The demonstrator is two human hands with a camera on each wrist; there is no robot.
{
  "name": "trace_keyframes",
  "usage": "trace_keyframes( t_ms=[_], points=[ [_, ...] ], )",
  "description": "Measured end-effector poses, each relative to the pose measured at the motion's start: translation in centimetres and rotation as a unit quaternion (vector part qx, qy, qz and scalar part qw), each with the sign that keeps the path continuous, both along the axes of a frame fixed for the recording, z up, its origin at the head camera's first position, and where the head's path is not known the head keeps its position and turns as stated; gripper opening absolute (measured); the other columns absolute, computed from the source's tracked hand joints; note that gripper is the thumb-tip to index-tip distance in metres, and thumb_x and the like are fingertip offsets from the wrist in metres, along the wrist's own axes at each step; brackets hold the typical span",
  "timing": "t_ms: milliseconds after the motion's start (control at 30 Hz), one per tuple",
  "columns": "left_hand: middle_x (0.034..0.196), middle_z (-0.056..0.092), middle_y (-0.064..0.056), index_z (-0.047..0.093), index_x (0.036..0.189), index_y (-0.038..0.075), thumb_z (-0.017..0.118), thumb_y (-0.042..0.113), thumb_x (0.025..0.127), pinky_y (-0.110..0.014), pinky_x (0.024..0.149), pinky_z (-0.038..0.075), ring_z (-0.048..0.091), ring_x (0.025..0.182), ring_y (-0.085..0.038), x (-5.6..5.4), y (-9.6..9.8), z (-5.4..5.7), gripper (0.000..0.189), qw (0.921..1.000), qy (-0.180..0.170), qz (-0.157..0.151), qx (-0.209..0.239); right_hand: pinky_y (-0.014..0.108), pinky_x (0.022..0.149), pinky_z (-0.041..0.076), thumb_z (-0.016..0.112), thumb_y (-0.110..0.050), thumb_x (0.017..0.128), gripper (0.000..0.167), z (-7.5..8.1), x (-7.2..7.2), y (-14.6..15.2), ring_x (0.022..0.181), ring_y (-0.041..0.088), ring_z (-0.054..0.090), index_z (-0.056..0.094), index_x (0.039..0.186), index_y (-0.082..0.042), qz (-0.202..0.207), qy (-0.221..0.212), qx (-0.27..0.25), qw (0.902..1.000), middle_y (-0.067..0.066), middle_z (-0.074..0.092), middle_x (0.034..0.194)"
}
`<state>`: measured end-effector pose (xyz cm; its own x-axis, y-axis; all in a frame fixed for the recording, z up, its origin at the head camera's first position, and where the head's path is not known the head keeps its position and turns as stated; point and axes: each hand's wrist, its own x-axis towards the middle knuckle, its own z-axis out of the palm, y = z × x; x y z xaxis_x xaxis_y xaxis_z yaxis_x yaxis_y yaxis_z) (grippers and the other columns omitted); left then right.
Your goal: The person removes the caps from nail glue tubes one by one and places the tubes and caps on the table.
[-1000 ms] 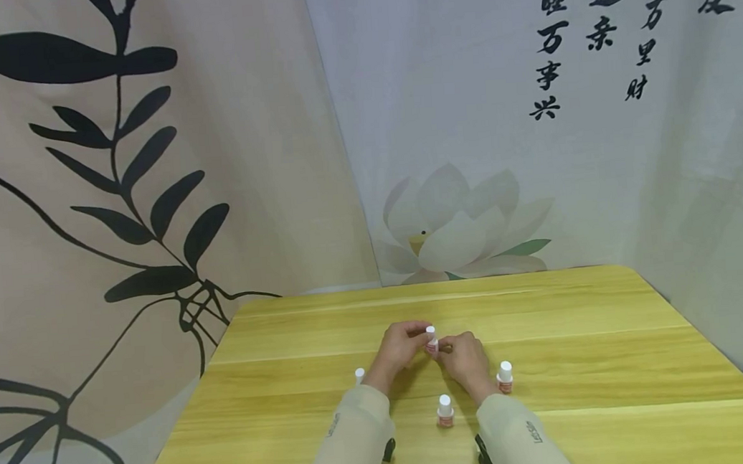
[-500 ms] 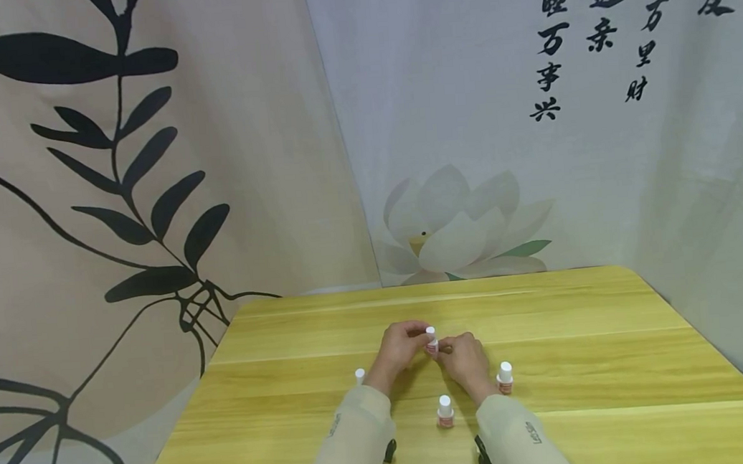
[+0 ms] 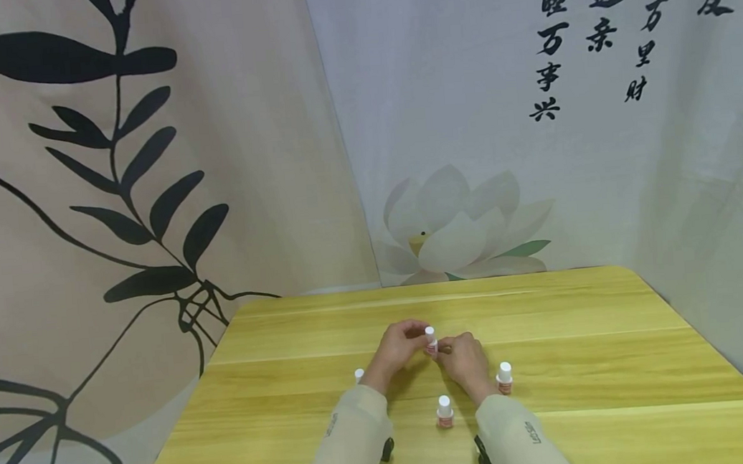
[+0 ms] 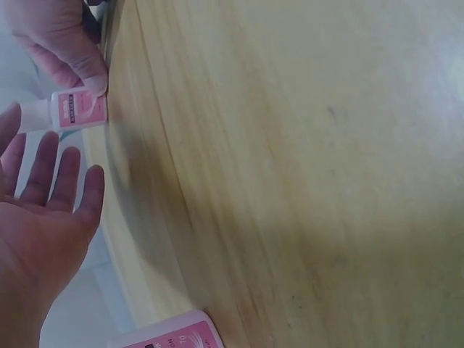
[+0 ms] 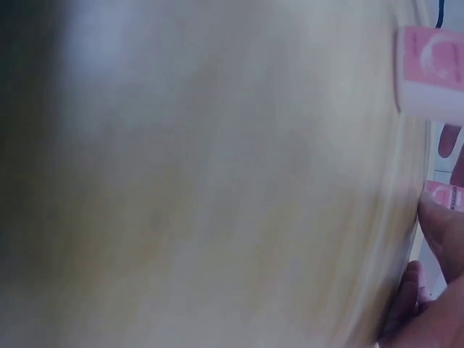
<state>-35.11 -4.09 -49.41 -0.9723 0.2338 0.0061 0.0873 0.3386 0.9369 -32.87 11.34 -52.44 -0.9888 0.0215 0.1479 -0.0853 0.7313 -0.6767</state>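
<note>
Left hand (image 3: 400, 348), right hand (image 3: 466, 360), bottle (image 3: 431, 342) upright between

Table (image 3: 268, 419): wood-grained, smooth, with a soft gloss where light falls. Bottles (image 3: 445, 412): smooth plastic by their look. Caps (image 3: 505, 368): likewise plastic. Labels (image 4: 81, 109): smooth and printed; whether paper or film cannot be told. Sleeves (image 3: 350, 442): matt cloth. Backdrop (image 3: 269, 160): matt printed cloth, hanging in shallow folds.

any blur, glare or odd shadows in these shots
Head: fairly even light, bottle labels too small to read; left wrist: scene turned sideways, soft shadow on the table, pale glare at the right edge; right wrist: table grain blurred, left edge dark.
</note>
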Motion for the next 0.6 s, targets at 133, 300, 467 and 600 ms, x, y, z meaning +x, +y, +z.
trace_keyframes(
  t_ms=[133,300,467,600],
  points=[
    [0.109,0.069,-0.003,0.07,0.113,0.008,0.069,0.014,0.094,-0.047,0.099,0.045,0.061,0.108,-0.023,-0.08,-0.1,0.14,0.02,1.0,-0.006,-0.004,0.001,0.026,0.048,0.034,0.077,-0.026,0.087,0.018,0.01,-0.01,-0.05,0.058,0.015,0.045,0.079,0.099,-0.013,0.001,0.0,-0.005,1.0,0.007,0.068,0.086],
    [0.107,0.069,-0.002,0.071,0.11,0.008,0.069,0.013,0.094,-0.046,0.097,0.046,0.061,0.106,-0.022,-0.15,-0.14,0.24,0.017,1.0,-0.004,-0.004,-0.002,0.027,0.049,0.034,0.077,-0.023,0.087,0.017,0.13,0.07,-0.08,0.06,0.015,0.045,0.079,0.1,-0.013,0.003,-0.005,0.002,1.0,0.007,0.068,0.088],
    [0.104,0.069,-0.002,0.071,0.107,0.007,0.069,0.011,0.093,-0.045,0.095,0.046,0.062,0.103,-0.021,-0.16,-0.14,0.26,0.015,1.0,-0.003,-0.003,0.005,0.028,0.05,0.036,0.076,-0.022,0.087,0.016,0.24,0.16,-0.07,0.063,0.017,0.048,0.079,0.1,-0.013,0.003,-0.004,0.012,0.9999,0.009,0.07,0.092],
    [0.103,0.069,-0.002,0.071,0.106,0.006,0.07,0.011,0.093,-0.044,0.094,0.047,0.062,0.101,-0.02,-0.23,-0.14,0.16,0.014,0.9999,-0.004,-0.004,0.012,0.029,0.051,0.036,0.076,-0.024,0.087,0.017,0.32,0.26,-0.06,0.065,0.018,0.049,0.079,0.1,-0.014,0.001,-0.009,0.015,0.9999,0.011,0.069,0.096]
  ],
)
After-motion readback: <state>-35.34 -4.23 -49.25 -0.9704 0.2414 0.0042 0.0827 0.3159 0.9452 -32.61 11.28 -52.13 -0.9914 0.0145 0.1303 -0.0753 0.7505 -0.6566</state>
